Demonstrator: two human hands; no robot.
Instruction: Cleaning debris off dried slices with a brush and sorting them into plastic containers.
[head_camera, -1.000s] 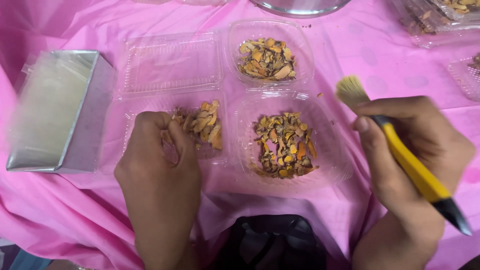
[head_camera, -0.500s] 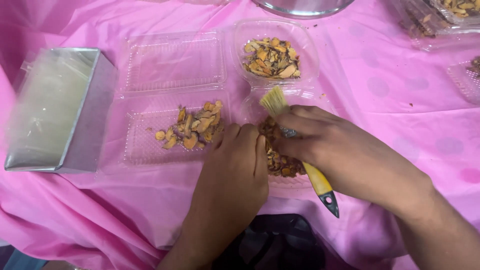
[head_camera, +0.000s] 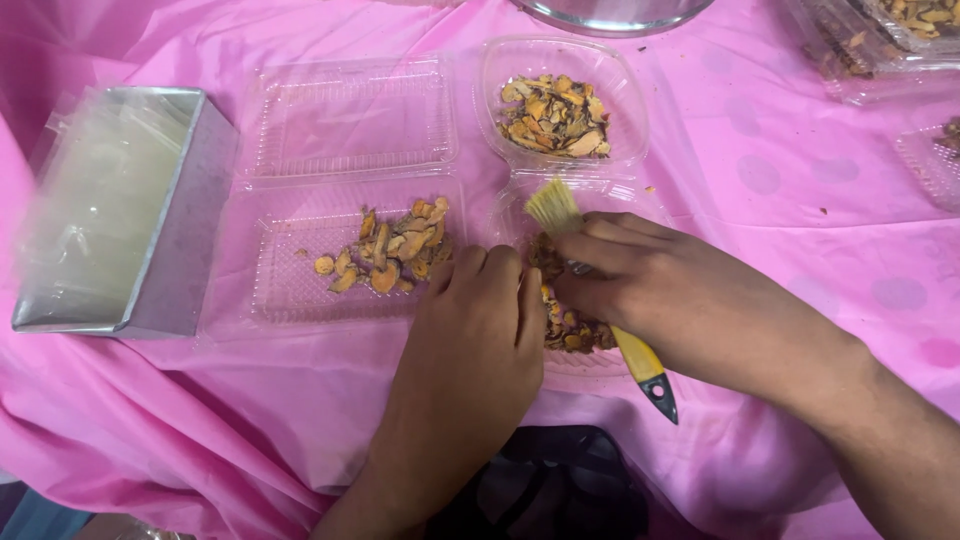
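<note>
Hands meet over the dried yellow pieces on our pink-covered table (head_camera: 800, 180).

From the left we see a metal tin (head_camera: 170, 250), then a clear tray (head_camera: 290, 290) of pieces; our left hand (head_camera: 470, 330) pinches together into the round tray (head_camera: 590, 365), touching our right hand (head_camera: 660, 290), its grip clamped on the yellow-handled brush (head_camera: 640, 360).

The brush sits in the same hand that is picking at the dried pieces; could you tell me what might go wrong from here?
1. The brush is only tucked in the right hand while its fingers pick at the pieces; it could slip or flick bits onto the cloth.
2. Both hands crowd the light clear tray; the left hand might nudge or tip it.
3. The neighbouring tray lies close, so pieces could get mixed.
</note>
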